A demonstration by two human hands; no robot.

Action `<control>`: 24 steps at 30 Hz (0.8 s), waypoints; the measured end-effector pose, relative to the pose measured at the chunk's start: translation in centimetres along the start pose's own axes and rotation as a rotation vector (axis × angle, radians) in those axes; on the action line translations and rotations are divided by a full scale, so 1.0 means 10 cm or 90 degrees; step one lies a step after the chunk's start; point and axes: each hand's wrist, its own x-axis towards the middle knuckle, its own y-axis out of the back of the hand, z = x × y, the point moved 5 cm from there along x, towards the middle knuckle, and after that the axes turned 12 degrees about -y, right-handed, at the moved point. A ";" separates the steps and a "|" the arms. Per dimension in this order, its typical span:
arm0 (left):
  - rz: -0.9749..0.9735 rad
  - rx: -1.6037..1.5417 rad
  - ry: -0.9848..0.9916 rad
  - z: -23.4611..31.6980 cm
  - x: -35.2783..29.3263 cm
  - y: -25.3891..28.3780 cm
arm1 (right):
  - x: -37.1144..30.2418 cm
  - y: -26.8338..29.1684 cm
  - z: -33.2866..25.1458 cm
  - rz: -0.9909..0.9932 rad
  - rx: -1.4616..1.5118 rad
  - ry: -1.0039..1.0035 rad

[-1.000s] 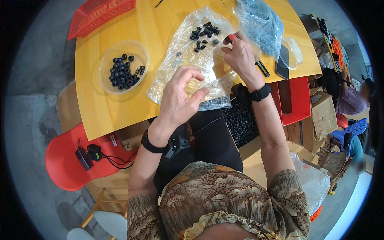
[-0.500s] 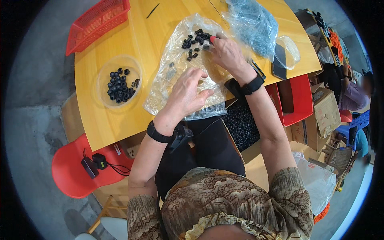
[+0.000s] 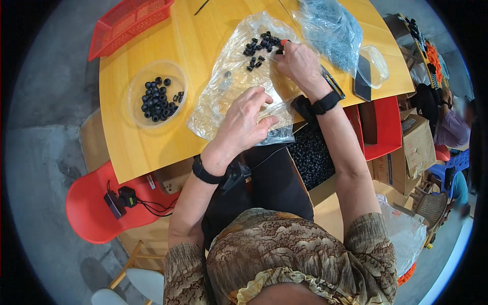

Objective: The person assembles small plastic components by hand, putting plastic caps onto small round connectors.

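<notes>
A clear plastic bag (image 3: 211,112) lies flat on the yellow table, with several small black plastic pieces (image 3: 263,42) clustered at its far end. Over the bag's right side, my right hand (image 3: 301,66) has its fingers drawn together. Something small and red (image 3: 284,42) shows at its fingertips, and a black piece touches or lies right beside them; the palm side is hidden. Above the nearer part of the bag, my left hand (image 3: 244,119) is open, its thumb and curved fingers apart with nothing visible between them.
To the left stands a clear round tub (image 3: 133,109) holding black pieces. A red basket (image 3: 109,43) sits far left. At the far right are a bluish plastic bag (image 3: 333,38), a phone (image 3: 362,81) and a clear lid (image 3: 377,68). Below the table edge, a box holds black pieces (image 3: 310,155).
The whole view has shifted slightly. My left hand has come a little nearer to me over the bag. My right hand stays beside the black cluster, its fingers still together.
</notes>
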 end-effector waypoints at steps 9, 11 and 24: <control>0.076 0.159 0.006 -0.11 -0.53 0.33 | -0.13 0.26 0.00 0.192 0.189 0.044; 0.117 0.097 0.040 -0.14 -0.58 0.37 | -0.32 0.32 -0.19 0.134 0.230 0.078; 0.175 0.395 -0.003 -0.35 -0.14 0.48 | -1.03 -0.02 -0.65 -0.063 0.297 0.271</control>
